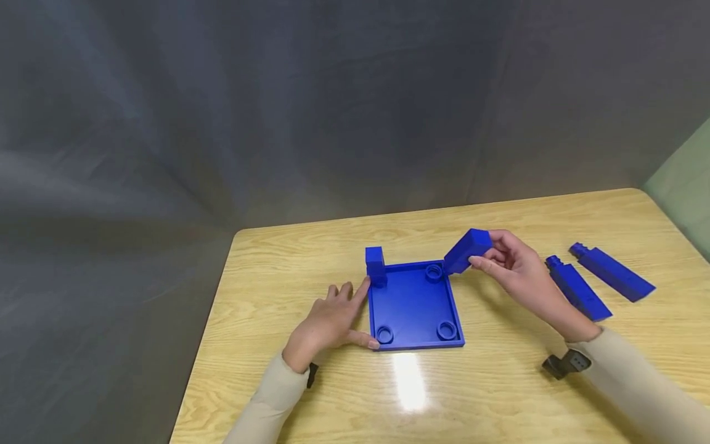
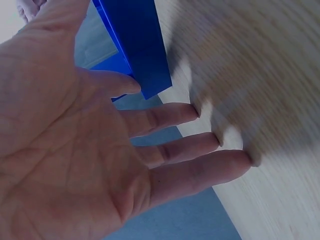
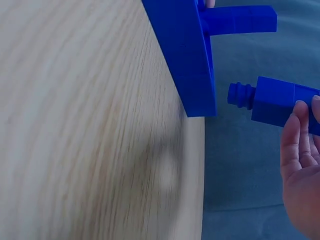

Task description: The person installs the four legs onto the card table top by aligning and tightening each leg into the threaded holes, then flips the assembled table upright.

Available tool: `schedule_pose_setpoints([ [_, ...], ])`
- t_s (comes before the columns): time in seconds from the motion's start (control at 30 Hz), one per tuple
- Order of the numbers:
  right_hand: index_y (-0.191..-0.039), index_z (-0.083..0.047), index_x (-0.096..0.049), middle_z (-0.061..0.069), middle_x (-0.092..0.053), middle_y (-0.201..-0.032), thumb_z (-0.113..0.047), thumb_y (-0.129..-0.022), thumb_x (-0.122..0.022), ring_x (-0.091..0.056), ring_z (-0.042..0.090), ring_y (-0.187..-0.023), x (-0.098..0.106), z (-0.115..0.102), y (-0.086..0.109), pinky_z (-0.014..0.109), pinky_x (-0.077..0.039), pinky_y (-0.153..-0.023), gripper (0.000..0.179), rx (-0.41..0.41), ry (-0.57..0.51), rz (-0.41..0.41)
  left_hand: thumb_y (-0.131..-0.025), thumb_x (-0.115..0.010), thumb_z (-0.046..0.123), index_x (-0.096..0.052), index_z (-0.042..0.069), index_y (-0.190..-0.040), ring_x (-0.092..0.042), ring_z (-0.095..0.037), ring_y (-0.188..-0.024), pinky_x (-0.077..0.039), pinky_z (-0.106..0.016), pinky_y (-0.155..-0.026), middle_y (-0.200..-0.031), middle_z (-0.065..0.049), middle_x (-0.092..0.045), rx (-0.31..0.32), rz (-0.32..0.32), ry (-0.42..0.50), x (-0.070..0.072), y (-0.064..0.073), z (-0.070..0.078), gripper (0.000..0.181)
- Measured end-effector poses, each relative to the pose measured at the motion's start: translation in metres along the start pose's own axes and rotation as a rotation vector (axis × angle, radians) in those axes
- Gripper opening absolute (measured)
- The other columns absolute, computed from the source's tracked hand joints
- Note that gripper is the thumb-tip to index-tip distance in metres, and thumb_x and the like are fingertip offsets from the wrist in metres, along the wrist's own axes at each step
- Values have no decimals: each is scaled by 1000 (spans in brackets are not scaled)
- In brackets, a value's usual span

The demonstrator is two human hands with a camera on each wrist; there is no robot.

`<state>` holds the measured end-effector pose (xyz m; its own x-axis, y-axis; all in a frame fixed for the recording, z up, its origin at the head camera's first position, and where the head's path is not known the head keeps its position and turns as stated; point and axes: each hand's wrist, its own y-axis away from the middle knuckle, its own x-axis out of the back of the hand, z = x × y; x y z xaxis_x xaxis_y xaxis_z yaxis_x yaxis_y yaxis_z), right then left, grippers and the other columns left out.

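Note:
A square blue tray-like board [image 1: 413, 306] with a raised rim and round sockets in its corners lies on the table. One blue leg [image 1: 375, 264] stands upright at its far left corner. My left hand [image 1: 333, 317] is spread along the left edge, thumb at the near left corner and forefinger by the standing leg. Between thumb and fingers my right hand [image 1: 518, 271] holds a second blue leg [image 1: 468, 250], tilted over the far right corner. In the right wrist view, the threaded end [image 3: 241, 95] of this leg points toward the board, apart from it.
Two more blue legs, a nearer one [image 1: 579, 290] and a farther one [image 1: 616, 271], lie on the wooden table [image 1: 288, 259] to the right, beside my right forearm. A dark curtain [image 1: 355, 111] hangs behind the table's far edge.

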<state>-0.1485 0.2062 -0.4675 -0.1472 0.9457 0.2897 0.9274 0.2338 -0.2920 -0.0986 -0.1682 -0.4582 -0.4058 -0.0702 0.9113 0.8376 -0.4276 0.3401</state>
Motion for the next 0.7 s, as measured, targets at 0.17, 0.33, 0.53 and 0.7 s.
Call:
schedule_pose_setpoints([
  [0.17,-127,4,-61,8,-69,-89,12,-99,-74,-59,8,-69,-10,2,-8,21,-45,-57,32,2,-32,2,-83,-81,75,-15,15,-177,-52,-38,-119,-49,-41,-70,-158,-25,-46,-9,8,-8,0,0,0,129],
  [0.33,-129,8,-59,11,-70,-90,11,-100,-73,-64,7,-73,-16,2,-14,20,-48,-60,33,-20,-62,-45,-82,-81,76,-15,16,-177,-51,-38,-120,-50,-42,-72,-158,-25,-46,-3,10,-11,-1,0,0,130],
  [0.53,-130,8,-60,14,-70,-91,10,-100,-74,-63,12,-74,-19,3,-16,20,-47,-61,34,-26,-40,-68,-82,-80,76,-15,15,-177,-51,-38,-121,-50,-42,-71,-159,-24,-46,-7,17,-13,-2,1,0,130],
  [0.7,-131,8,-61,13,-69,-92,10,-99,-75,-61,13,-75,-22,4,-17,21,-47,-61,35,-5,-10,-103,-83,-79,77,-15,15,-177,-52,-37,-120,-49,-40,-69,-159,-24,-46,-10,18,-29,-4,1,-1,130],
])
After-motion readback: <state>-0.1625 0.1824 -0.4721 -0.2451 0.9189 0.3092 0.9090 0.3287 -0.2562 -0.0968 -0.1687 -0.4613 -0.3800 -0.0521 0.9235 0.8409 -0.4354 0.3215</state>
